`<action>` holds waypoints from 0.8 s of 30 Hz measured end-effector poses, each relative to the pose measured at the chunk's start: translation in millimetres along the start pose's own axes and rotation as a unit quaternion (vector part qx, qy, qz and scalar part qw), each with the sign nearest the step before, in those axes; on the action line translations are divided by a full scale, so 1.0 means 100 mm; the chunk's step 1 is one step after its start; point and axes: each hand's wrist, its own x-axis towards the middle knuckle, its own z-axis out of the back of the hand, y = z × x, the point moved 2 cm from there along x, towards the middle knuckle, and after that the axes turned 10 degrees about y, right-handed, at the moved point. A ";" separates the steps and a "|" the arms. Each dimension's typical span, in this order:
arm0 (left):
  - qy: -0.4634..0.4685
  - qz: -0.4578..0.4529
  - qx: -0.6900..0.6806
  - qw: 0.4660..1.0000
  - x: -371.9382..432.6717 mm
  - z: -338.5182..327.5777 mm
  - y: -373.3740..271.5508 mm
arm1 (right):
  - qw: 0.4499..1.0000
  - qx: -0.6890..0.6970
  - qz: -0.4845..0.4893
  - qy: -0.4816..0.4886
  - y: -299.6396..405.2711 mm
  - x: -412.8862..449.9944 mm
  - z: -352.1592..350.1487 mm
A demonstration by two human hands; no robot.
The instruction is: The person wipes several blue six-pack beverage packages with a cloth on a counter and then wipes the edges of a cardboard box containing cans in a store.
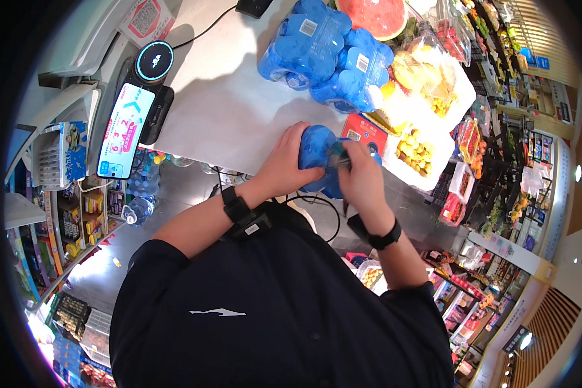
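A blue film-wrapped pack of bottles (314, 140) lies at the counter's near edge, in front of my chest. My left hand (291, 157) grips its left side, thumb across the near face and fingers over the far side. Over the right part of the pack is my right hand (359, 167), its fingers bent around a small dark greenish thing (338, 154), blurred and partly hidden; I cannot tell what it is. Farther back on the light grey counter (223, 106), two more blue wrapped bottle packs (315, 46) stand side by side.
A red printed card (366, 133) lies right of the pack, beside a white tray of small yellow fruit (414, 153). Bagged fruit (424, 72) and a cut watermelon (376, 14) are at the back. A payment terminal with a lit screen (126, 128) stands at left. Black cables (337, 213) hang near my waist.
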 end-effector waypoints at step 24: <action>-0.002 -0.018 0.048 0.999 0.02 0.01 -0.01 | 0.997 -0.019 -0.032 -0.064 0.21 0.09 -0.07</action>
